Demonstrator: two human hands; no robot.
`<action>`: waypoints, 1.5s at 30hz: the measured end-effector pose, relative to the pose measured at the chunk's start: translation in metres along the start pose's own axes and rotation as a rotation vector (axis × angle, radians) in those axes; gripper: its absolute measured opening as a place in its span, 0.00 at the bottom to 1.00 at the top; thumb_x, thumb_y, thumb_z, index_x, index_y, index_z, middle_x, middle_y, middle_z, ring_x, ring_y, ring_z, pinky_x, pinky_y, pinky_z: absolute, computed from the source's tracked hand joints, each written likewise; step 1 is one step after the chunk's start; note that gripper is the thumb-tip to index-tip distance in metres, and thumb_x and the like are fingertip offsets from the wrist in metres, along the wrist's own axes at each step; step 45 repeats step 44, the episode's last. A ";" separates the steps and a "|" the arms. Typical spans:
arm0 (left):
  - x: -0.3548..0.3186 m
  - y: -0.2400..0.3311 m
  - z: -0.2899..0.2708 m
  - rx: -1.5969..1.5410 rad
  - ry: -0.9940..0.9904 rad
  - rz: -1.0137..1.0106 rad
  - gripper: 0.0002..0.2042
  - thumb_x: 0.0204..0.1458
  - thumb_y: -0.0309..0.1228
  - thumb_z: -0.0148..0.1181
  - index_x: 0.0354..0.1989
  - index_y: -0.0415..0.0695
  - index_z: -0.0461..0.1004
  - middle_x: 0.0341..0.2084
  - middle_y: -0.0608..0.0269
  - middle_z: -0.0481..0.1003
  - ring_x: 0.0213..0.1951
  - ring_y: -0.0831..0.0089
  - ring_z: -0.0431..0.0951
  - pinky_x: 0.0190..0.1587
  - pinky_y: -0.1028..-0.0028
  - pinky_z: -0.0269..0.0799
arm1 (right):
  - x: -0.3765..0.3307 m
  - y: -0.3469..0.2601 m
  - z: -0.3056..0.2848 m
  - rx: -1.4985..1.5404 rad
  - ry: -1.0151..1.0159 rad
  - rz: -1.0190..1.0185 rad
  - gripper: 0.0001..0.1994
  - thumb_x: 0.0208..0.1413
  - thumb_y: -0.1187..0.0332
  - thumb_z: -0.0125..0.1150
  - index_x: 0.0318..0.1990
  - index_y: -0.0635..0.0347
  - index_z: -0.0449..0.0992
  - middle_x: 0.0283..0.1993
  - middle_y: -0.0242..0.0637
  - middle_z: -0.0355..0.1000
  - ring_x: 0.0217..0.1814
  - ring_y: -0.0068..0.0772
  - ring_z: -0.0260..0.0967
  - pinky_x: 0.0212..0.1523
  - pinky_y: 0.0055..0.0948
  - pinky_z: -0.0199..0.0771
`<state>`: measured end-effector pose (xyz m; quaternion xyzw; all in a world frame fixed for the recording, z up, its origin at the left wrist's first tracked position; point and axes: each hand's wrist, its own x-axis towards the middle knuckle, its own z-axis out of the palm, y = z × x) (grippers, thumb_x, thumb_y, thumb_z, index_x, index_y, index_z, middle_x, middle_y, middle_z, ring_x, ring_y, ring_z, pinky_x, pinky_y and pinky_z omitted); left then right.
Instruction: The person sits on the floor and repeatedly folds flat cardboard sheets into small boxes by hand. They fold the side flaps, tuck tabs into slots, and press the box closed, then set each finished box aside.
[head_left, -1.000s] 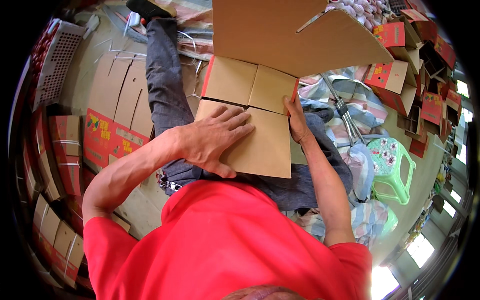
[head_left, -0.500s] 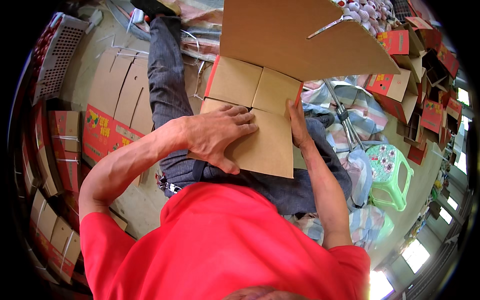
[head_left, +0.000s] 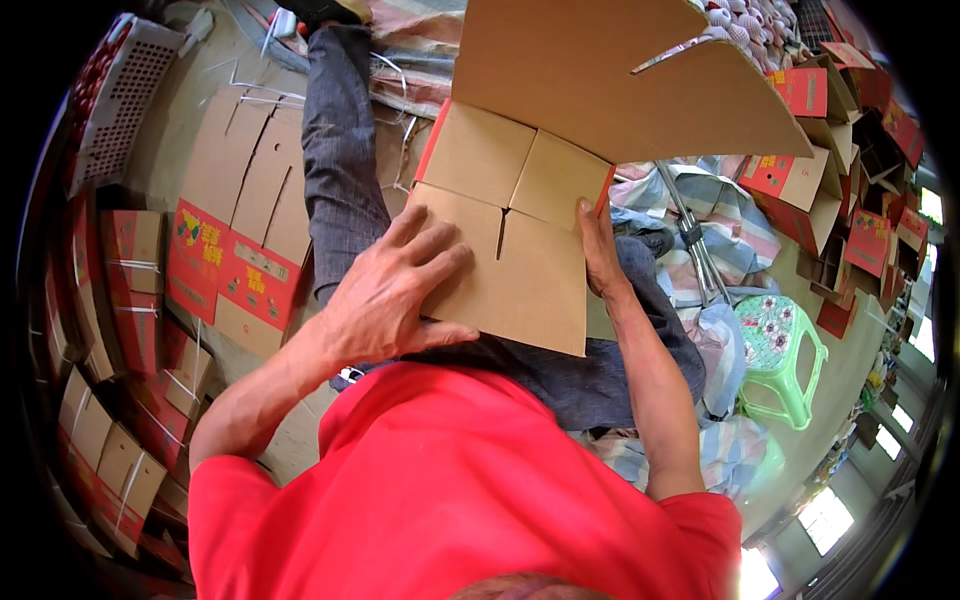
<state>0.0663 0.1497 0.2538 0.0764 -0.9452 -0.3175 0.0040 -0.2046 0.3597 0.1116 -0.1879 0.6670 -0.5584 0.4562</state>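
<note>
A brown cardboard box [head_left: 540,285] with red outer sides rests across my lap, its folded flaps facing up. A dark slot cuts into the near flap, and a large brown panel [head_left: 600,80] stands up and leans out at the far side. My left hand [head_left: 405,285] lies open at the near left of the box, fingers spread with their tips on the flap. Along the right side of the box my right hand [head_left: 600,250] grips the edge, some of its fingers hidden behind the cardboard.
Flat cardboard blanks [head_left: 240,220] lie on the floor at left, near tied bundles of cartons [head_left: 135,290]. A white crate [head_left: 125,110] holds red fruit. At right stand a green stool [head_left: 780,350], metal poles [head_left: 690,230] on striped sheeting and a pile of cartons [head_left: 830,180].
My left hand has slid left and toward me across the flap, uncovering the slot. The box shifts slightly right in view, while my right hand stays at its edge.
</note>
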 end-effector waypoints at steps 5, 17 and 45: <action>0.016 -0.013 -0.010 -0.039 -0.057 0.101 0.35 0.49 0.59 0.75 0.53 0.39 0.78 0.54 0.49 0.77 0.60 0.44 0.73 0.61 0.50 0.77 | 0.001 0.002 -0.004 -0.112 -0.016 -0.012 0.44 0.78 0.46 0.51 0.86 0.62 0.37 0.88 0.45 0.41 0.89 0.40 0.36 0.85 0.40 0.42; 0.054 -0.035 -0.004 0.019 -0.048 0.055 0.36 0.48 0.66 0.72 0.44 0.40 0.82 0.53 0.50 0.79 0.61 0.48 0.75 0.72 0.46 0.59 | 0.002 -0.029 -0.022 -0.160 -0.090 0.078 0.27 0.75 0.59 0.58 0.74 0.61 0.61 0.56 0.30 0.68 0.55 0.24 0.62 0.58 0.30 0.66; 0.096 -0.108 0.083 -0.492 0.434 -0.338 0.68 0.44 0.55 0.81 0.85 0.42 0.39 0.83 0.42 0.47 0.82 0.44 0.48 0.83 0.50 0.45 | -0.017 0.004 0.019 -0.240 0.144 -0.045 0.52 0.65 0.60 0.69 0.85 0.63 0.38 0.85 0.43 0.50 0.86 0.39 0.47 0.83 0.40 0.47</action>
